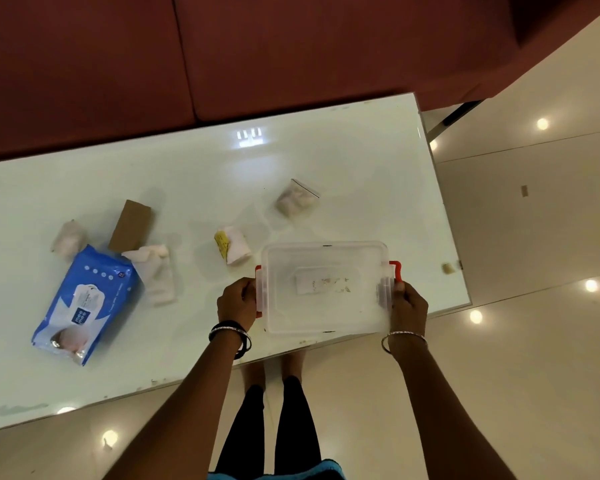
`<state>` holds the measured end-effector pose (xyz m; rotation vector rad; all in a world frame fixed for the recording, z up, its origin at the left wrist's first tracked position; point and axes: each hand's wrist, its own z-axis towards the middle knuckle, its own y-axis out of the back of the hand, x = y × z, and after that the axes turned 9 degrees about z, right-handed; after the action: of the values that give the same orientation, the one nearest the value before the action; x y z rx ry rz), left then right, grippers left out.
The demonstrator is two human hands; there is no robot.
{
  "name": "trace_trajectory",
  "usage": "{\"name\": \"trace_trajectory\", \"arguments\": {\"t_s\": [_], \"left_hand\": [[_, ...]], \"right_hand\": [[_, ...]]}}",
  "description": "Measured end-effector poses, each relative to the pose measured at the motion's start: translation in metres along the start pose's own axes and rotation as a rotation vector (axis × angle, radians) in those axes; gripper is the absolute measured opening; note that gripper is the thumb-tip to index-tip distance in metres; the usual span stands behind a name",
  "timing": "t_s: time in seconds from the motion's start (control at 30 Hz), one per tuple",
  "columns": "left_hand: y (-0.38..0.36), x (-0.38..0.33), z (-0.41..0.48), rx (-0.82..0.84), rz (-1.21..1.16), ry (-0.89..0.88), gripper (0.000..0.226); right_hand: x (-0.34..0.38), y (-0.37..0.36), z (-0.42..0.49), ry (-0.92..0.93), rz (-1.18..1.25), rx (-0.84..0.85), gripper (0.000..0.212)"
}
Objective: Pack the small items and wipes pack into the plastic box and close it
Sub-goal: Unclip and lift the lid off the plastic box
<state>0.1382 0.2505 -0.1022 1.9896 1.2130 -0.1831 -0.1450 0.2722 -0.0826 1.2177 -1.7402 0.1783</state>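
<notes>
Sitting at the near right edge of the white table (343,161), one clear plastic box (326,289) with its lid on is taking centre stage, and both hands are clamping onto its short sides. The left hand (238,301) is curling its fingers around the red latch on the left end, while the right hand (407,304) is gripping the clear clip on the right end, just below the second red latch (396,270), which is standing flipped outward. One pale label is showing through the lid. Moving outward, five small items are lying loose on the tabletop: one white packet with a yellow label (232,247) just beside the box's far left corner, one clear zip bag (297,199) farther back, one crumpled white wrapped bundle (156,271), one brown cardboard piece (131,226) and one small pale pouch (69,237) near the left. One blue wipes pack (84,303) is lying well to the left, touching the white bundle. Beyond the table, a dark red sofa (222,53) is filling the background.
</notes>
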Motion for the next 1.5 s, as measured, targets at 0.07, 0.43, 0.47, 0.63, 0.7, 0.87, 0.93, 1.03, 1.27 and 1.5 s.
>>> {"name": "trace_trajectory", "arguments": {"t_s": [0.07, 0.43, 0.47, 0.63, 0.7, 0.87, 0.93, 1.03, 1.27, 1.5], "left_hand": [[-0.002, 0.003, 0.001, 0.018, -0.028, -0.002, 0.022], [-0.001, 0.012, 0.005, 0.142, -0.215, -0.007, 0.024], [-0.002, 0.013, 0.006, 0.151, -0.229, -0.011, 0.024], [-0.001, 0.019, 0.01, 0.203, -0.301, -0.021, 0.024], [0.0, 0.021, 0.011, 0.192, -0.305, -0.059, 0.021], [0.0, 0.022, 0.013, 0.252, -0.375, -0.033, 0.025], [-0.001, 0.024, 0.015, 0.265, -0.38, -0.05, 0.025], [-0.002, 0.026, 0.016, 0.244, -0.366, -0.075, 0.024], [-0.002, 0.022, 0.016, 0.167, -0.189, -0.157, 0.02], [0.003, 0.016, 0.011, 0.158, -0.141, -0.16, 0.019]], "right_hand": [[0.003, -0.001, 0.004, -0.065, 0.085, -0.019, 0.033], [0.038, -0.017, 0.01, -0.048, -0.368, -0.202, 0.023], [0.045, -0.023, 0.0, 0.163, -0.338, -0.284, 0.024], [0.057, -0.09, -0.085, 0.787, -0.568, 0.165, 0.041], [0.051, -0.115, -0.111, 0.85, -0.767, 0.385, 0.062], [0.03, -0.139, -0.116, 0.758, -1.164, 0.493, 0.096], [0.028, -0.144, -0.118, 0.715, -1.174, 0.466, 0.088], [0.032, -0.152, -0.121, 0.733, -1.162, 0.425, 0.06], [0.044, -0.155, -0.12, 0.697, -1.105, 0.479, 0.059], [0.093, -0.129, -0.129, 0.661, -0.994, 0.622, 0.073]]}}
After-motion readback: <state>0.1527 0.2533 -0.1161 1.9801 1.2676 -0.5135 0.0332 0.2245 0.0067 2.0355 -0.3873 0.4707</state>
